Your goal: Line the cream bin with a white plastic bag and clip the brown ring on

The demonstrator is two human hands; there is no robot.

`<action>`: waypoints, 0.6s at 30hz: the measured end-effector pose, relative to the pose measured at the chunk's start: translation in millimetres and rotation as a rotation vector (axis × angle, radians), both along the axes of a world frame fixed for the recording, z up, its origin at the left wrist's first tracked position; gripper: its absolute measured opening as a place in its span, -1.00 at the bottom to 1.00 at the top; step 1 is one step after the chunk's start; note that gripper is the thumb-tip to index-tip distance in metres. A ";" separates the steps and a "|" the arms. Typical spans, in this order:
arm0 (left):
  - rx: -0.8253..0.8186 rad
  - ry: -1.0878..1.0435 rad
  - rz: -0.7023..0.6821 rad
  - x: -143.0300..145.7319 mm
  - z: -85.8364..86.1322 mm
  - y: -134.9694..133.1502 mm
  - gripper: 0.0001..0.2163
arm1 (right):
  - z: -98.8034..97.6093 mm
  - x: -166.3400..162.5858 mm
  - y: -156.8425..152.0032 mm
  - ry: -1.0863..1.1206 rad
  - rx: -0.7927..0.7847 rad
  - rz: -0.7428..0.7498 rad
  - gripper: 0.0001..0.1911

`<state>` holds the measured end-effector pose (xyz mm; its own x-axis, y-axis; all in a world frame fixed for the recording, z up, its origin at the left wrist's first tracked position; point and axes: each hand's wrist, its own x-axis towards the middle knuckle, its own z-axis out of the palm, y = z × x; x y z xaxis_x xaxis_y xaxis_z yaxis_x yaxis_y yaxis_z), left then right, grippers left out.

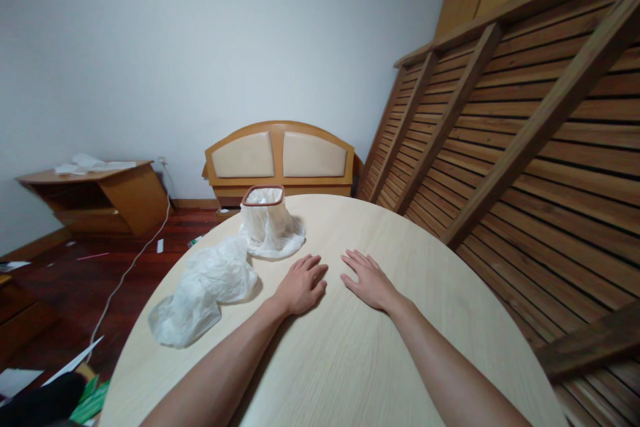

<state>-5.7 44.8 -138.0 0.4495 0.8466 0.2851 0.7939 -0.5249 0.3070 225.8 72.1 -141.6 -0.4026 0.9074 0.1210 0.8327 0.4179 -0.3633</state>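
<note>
My left hand [303,285] rests on the round wooden table [340,360], fingers spread and nothing in it. To its right, my right hand [367,279] also lies flat on the tabletop, empty and open. Left of my left hand is a crumpled white plastic bag [210,287], apart from the fingers. Behind that bag stands a small trash bin [263,221] with a brown rim, lined with a white plastic bag whose edges drape over the outside and spread on the table.
A slatted wooden bed frame [500,140] leans along the right side. Beyond the table is a headboard [280,153] with two cream pads. At left stand a low cabinet [125,200] and a white cable [127,271] on the dark red floor, with scattered papers.
</note>
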 end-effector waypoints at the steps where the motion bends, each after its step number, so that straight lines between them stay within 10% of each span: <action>1: 0.000 0.000 0.001 0.1 0.1 0.0 -0.63 | 0.0 0.0 -0.1 0.000 0.000 0.000 -0.35; 18: 0.153 0.012 0.026 -0.9 17.2 1.4 -0.70 | 3.9 -0.1 -2.7 0.004 0.000 -0.002 -0.36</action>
